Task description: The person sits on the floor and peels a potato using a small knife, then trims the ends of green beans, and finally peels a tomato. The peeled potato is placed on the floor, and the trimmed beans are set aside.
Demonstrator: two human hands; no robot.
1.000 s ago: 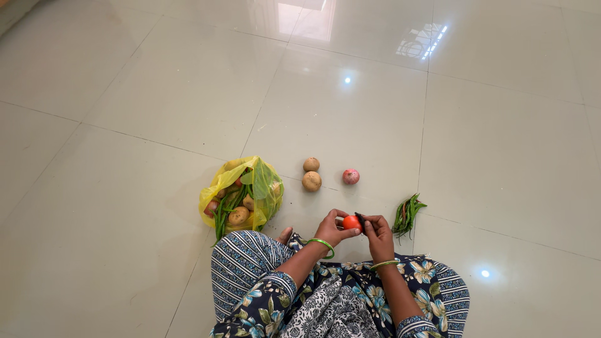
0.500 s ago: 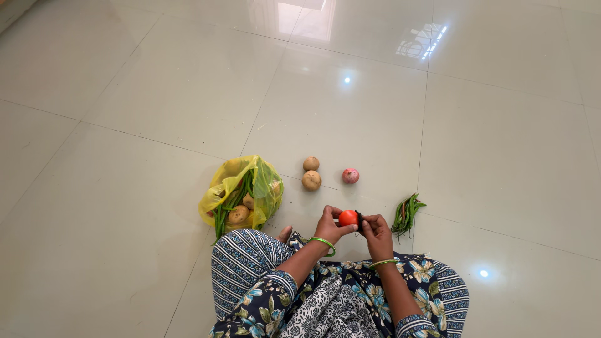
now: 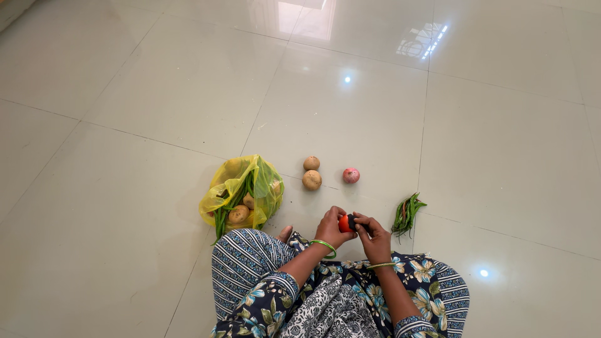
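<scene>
Round smooth tomato (image 3: 344,223) between both hands.

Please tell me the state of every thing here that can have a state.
Tomato: held between both hands.
Left hand: closed on the tomato.
Right hand: touching the tomato.
Yellow bag: open, holding potatoes and beans.
Two potatoes: loose on the floor.
Onion: whole, unpeeled.
Green beans: loose pile.
</scene>
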